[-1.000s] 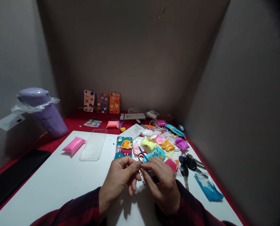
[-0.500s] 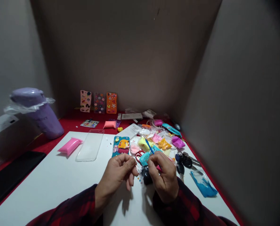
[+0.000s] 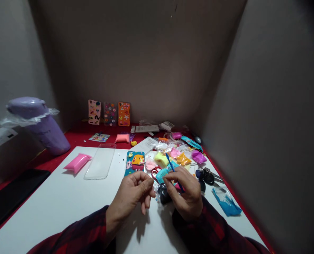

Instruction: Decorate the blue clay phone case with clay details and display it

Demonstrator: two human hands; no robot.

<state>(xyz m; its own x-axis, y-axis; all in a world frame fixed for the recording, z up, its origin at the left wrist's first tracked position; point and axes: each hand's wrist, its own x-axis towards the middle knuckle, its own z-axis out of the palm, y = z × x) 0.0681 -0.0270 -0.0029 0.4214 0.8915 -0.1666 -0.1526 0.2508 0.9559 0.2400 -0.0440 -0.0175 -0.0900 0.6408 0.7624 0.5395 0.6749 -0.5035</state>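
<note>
My left hand (image 3: 134, 190) hovers over the white board with thumb and forefinger pinched together. Anything between those fingertips is too small to make out. In my right hand (image 3: 185, 192), just to its right, is a thin blue clay modelling tool (image 3: 170, 162), its flattened tip pointing up and away. Beyond my left hand lies a teal phone case (image 3: 128, 166) decorated with an orange-and-yellow clay figure, partly covered by my fingers. Red-handled scissors (image 3: 154, 171) and a black packet (image 3: 164, 194) lie behind and between the hands.
Colourful clay packets (image 3: 183, 158) crowd the right side, near keys (image 3: 207, 176) and a blue packet (image 3: 228, 204). Left are a clear phone case (image 3: 100, 162), pink clay packet (image 3: 77, 163) and purple tumbler (image 3: 47, 132). Decorated cases, including an orange one (image 3: 124, 114), stand at the back.
My right thumb and fingers have shifted on the blue tool, and more of its lower shaft shows beneath them. My left hand keeps its pinch almost unmoved. The view has moved slightly.
</note>
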